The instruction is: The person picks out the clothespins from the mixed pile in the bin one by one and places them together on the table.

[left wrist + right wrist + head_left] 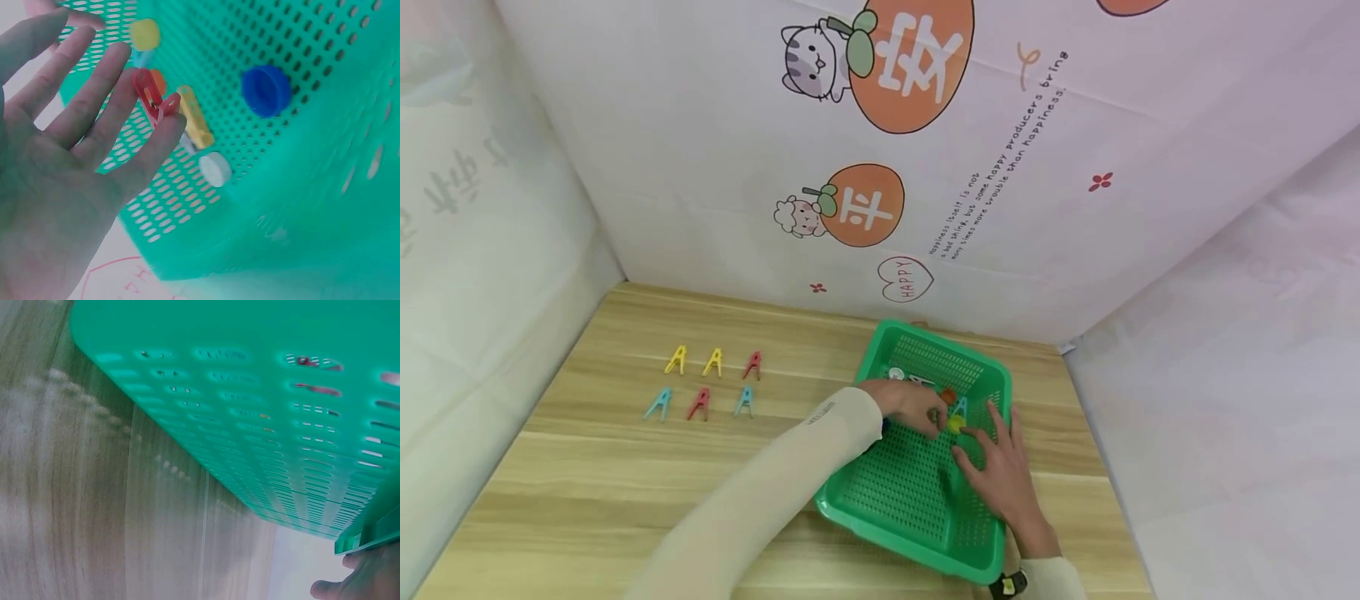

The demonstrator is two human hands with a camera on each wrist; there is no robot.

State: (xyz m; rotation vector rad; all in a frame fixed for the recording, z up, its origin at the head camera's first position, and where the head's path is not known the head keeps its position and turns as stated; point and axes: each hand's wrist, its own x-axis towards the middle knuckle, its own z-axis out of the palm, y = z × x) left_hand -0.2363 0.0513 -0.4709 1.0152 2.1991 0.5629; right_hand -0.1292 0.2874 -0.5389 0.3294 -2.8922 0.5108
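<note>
Wooden table, green perforated basket (clips, bottle caps inside). Left hand fingers spread, touching red clip; right hand flat, resting beside it.

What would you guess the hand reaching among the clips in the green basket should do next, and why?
Probably close the left hand on the red clip and lift it out. Its fingers are spread, with the clip lying against the fingertips but no grip on it yet. Six clips already sit in rows on the table, while the right hand rests in the basket.
</note>
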